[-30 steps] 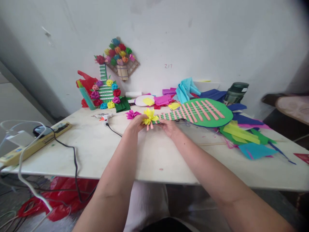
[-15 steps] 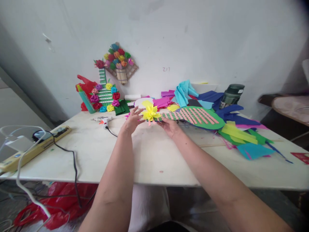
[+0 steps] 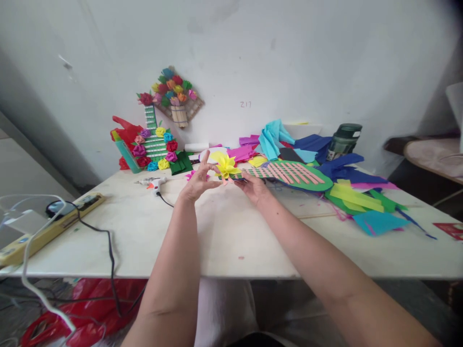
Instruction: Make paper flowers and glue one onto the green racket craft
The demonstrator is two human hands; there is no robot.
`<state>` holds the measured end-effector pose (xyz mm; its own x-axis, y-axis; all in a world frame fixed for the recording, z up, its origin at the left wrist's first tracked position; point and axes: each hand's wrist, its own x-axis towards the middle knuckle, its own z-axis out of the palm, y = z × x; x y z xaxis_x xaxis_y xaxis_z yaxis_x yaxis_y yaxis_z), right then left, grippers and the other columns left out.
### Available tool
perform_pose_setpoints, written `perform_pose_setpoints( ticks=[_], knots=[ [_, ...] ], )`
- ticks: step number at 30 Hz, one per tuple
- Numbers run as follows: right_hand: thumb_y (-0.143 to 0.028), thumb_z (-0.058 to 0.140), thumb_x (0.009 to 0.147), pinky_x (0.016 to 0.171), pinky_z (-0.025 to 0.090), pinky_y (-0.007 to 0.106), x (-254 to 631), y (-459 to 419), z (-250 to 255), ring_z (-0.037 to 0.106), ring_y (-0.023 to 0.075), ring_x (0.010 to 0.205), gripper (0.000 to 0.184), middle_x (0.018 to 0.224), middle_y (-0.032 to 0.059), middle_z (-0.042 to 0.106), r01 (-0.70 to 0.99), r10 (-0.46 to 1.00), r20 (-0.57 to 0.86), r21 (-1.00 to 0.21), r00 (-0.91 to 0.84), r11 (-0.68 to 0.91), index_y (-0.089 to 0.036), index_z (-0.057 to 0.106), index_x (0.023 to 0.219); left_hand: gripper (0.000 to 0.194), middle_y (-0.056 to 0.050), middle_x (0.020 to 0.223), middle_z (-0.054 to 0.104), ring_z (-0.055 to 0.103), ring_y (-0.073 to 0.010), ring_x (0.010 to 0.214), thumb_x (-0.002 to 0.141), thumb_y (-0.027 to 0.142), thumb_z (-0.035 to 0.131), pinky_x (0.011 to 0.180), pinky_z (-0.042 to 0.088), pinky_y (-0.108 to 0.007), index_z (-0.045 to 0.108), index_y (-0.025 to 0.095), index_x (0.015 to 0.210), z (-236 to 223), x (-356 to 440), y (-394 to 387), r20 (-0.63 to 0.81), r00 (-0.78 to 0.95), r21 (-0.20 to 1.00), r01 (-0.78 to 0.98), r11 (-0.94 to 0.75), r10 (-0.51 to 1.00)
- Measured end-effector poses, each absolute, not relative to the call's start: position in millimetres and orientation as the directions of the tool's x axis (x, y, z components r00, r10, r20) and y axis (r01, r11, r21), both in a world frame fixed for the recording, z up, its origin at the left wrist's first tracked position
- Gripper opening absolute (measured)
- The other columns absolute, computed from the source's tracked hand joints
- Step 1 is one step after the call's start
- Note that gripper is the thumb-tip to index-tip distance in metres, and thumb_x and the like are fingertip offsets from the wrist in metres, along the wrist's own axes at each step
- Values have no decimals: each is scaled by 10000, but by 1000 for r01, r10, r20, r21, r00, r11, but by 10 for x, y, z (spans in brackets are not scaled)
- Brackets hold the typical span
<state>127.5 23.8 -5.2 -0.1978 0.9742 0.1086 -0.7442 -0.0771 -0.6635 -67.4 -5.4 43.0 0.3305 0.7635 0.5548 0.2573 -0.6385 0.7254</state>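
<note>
A green guitar-shaped paper craft (image 3: 307,174) with pink strips across it is held a little above the table, its narrow neck pointing left. A yellow paper flower (image 3: 226,166) sits at the end of that neck. My right hand (image 3: 253,188) is closed around the neck just right of the flower, its fingertips partly hidden beneath. Left of the flower, my left hand (image 3: 198,182) is open, thumb and fingers apart, with one fingertip at the petals. Behind this hand lies a pink paper flower (image 3: 191,175), partly covered.
A white glue gun (image 3: 157,185) with a black cord lies on the left. Behind it stand a glue bottle (image 3: 126,153) and a flower-trimmed green guitar craft (image 3: 156,140). Crepe paper (image 3: 271,140) and a dark bottle (image 3: 343,141) are at the back right. A power strip (image 3: 58,224) edges the left.
The fingers of my left hand have shifted beside the yellow flower, the thumb stretching out below it. My right hand keeps its hold on the neck. The view has shifted slightly.
</note>
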Motion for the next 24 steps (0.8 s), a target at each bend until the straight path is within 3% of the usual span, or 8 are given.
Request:
perform_pose_setpoints(
  ticks=[11, 24],
  knots=[
    [-133, 668, 647, 674, 548, 252, 1262, 232, 19, 627, 119, 662, 101, 684, -13, 675, -763, 973, 118, -642, -201, -80, -184, 596, 696, 271, 22, 1535, 37, 30, -256, 1402, 612, 388, 728, 1137, 63, -442, 609, 226, 794, 428, -618, -24, 629, 318, 562, 444, -697, 710],
    [-121, 663, 663, 685, 544, 258, 1252, 216, 24, 623, 123, 678, 98, 717, -4, 681, -749, 978, 100, -658, -186, -75, -186, 610, 714, 194, 21, 1519, 158, 54, -278, 1400, 624, 372, 733, 1130, 14, -467, 649, 220, 712, 462, -588, -26, 667, 262, 571, 421, -704, 698]
  ],
)
